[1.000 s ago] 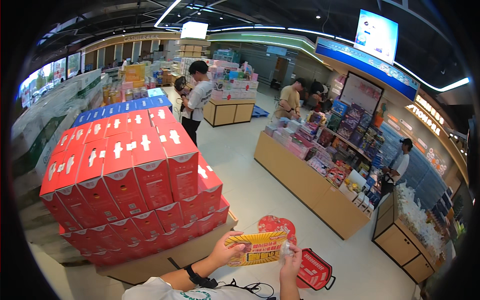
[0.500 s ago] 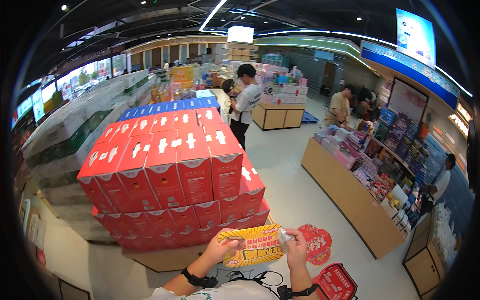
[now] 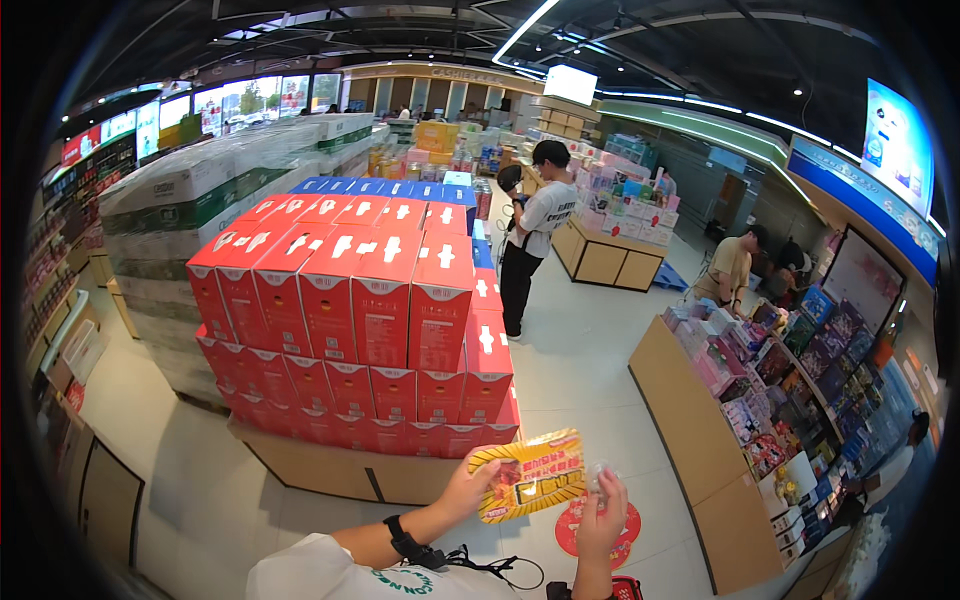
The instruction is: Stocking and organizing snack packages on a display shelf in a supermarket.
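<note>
In front of my body I hold a flat yellow printed card [image 3: 533, 477] with a sunburst pattern, tilted up toward its right side. My left hand [image 3: 472, 488] is closed on its left end, thumb on top. Beside its right edge, my right hand [image 3: 603, 505] pinches a small clear plastic piece [image 3: 597, 475]; its exact kind is hard to make out, and whether it is joined to the card I cannot tell. Straight ahead and left, red cartons [image 3: 335, 290] with white handles are stacked in tiers on a wooden base [image 3: 300, 470].
A person in a white shirt [image 3: 545, 215] stands beyond the cartons. On the right runs a wooden display counter [image 3: 690, 450] with packaged goods, another person [image 3: 730, 270] behind it. A red round floor sticker [image 3: 570, 530] and a red basket [image 3: 627, 588] lie below my right hand.
My view has turned left. The card now tilts more steeply, its right side raised, and my right hand with the clear plastic piece has moved lower beside its edge.
</note>
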